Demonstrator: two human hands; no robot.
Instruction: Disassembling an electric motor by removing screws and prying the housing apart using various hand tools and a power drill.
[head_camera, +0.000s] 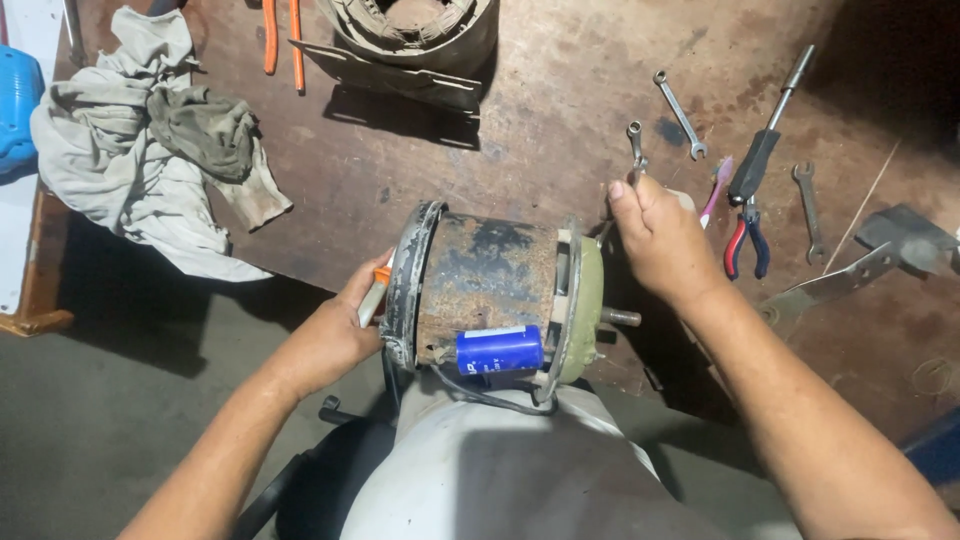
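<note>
Steadying rusty motor at worktop edge, against lap. Left hand grip closed on screwdriver at rim; right hand pinching spanner at end cap. Looks heavy, rigid, gritty; hold steel body, avoid blue capacitor, wires.

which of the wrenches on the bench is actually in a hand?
The combination wrench gripped by the right hand, beside the motor. The other two wrenches lie untouched farther right.

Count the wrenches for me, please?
3. One wrench is in the right hand, one lies beyond it, one right of the pliers. More may be hidden.
</note>
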